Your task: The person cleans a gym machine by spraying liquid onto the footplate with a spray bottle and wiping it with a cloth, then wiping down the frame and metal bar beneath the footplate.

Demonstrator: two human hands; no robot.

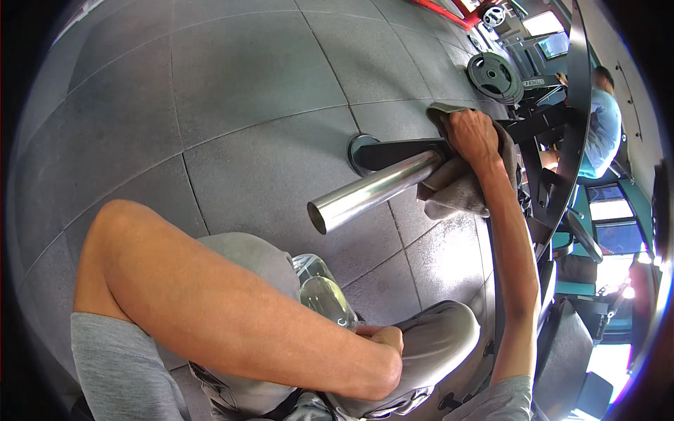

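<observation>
My right hand [472,138] presses a bunched grey-brown cloth [457,192] against a black steel frame. From that frame a shiny chrome weight-plate peg [376,192] sticks out towards me, just left of the cloth. My left forearm crosses over my lap. At its end my left hand [383,335] is curled at the neck of a clear plastic bottle [324,294] with pale yellow-green liquid in it. The forearm and my fingers hide the bottle's top. The bottle hangs between my bent knees.
Grey rubber tiles [253,68] cover the floor. A black frame leg [397,152] ends in a round foot below the peg. Weight plates [494,77] stand beyond the cloth. At the right sits another person [603,131] among gym machines, behind a long black beam [576,105].
</observation>
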